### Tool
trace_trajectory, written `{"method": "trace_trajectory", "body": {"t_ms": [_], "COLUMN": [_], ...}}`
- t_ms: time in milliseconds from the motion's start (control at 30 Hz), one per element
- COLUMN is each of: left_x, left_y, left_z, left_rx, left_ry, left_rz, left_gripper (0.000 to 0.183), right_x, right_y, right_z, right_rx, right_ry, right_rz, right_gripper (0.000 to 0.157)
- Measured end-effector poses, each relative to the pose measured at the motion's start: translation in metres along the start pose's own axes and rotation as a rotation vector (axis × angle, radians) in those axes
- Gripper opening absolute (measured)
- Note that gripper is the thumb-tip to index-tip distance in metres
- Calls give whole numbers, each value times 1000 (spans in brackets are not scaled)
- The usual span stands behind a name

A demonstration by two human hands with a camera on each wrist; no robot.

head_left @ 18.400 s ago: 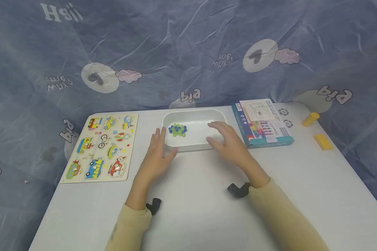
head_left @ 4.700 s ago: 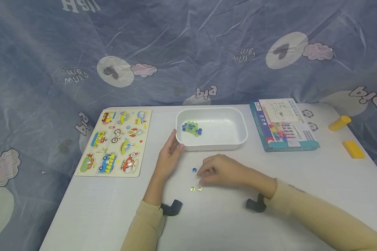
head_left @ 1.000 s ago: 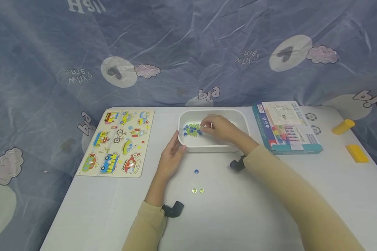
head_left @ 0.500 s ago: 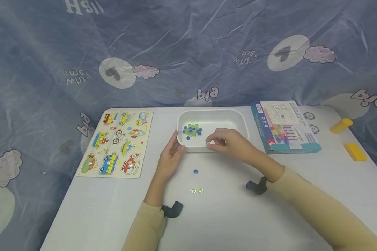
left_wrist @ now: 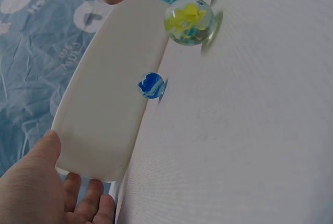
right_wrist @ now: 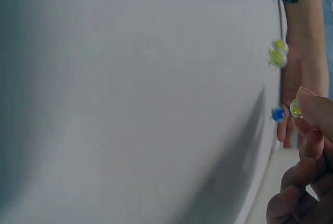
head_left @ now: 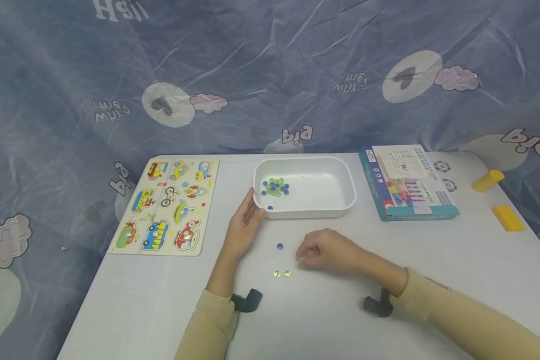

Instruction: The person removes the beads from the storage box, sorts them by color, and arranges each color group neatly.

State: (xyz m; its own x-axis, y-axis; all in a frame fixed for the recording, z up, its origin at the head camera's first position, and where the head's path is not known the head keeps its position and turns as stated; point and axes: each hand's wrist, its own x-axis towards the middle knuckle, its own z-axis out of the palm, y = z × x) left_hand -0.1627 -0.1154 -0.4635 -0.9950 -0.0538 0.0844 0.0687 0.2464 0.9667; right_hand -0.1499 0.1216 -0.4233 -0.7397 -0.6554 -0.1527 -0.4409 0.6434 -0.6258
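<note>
In the head view my left hand [head_left: 243, 230] holds the white plastic tray [head_left: 306, 213] at its near left corner, thumb on the rim. My right hand [head_left: 330, 251] is low over the table in front of the tray. Between its thumb and finger it pinches a clear marble with a yellow swirl [right_wrist: 295, 108]. Left of that hand a blue marble [head_left: 280, 246] lies on the table, and nearer to me two yellow-swirl marbles [head_left: 277, 273] sit side by side. Several blue and yellow-green marbles [head_left: 275, 187] are clustered in the tray's left half. One blue marble [head_left: 270, 207] is by its front wall.
A wooden vehicle puzzle board [head_left: 166, 207] lies left of the tray. To the right is a flat toy box [head_left: 407, 182]. Beyond it, near the table's right edge, are a yellow cylinder [head_left: 488, 180] and a yellow block [head_left: 507, 218]. A patterned cloth [head_left: 261, 75] hangs behind.
My right hand has come out of the tray toward me with a yellow-swirl marble. One blue marble has rolled to the tray's front wall. Earlier, all visible marbles were in the tray.
</note>
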Motion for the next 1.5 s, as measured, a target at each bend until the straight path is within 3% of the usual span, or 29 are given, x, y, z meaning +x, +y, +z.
{"method": "trace_trajectory", "body": {"t_ms": [267,1000,1333,1500], "left_x": [7,8,8,8], "left_y": [-18,-22,-22,-22], "left_z": [1,1,1,1], "left_rx": [12,13,4,20], "left_ry": [10,11,6,14], "left_rz": [23,38,17,0], "left_gripper": [62,63,63,64], "right_x": [-2,-4,4,20], "right_y": [1,-1,-7,2], "right_z": [17,17,-18,-46], "right_rx": [-30,-36,-6,8], "right_ry": [-65,-56,30,155], "right_rz": [-25,-30,31,-37], "right_gripper": [11,16,17,14]}}
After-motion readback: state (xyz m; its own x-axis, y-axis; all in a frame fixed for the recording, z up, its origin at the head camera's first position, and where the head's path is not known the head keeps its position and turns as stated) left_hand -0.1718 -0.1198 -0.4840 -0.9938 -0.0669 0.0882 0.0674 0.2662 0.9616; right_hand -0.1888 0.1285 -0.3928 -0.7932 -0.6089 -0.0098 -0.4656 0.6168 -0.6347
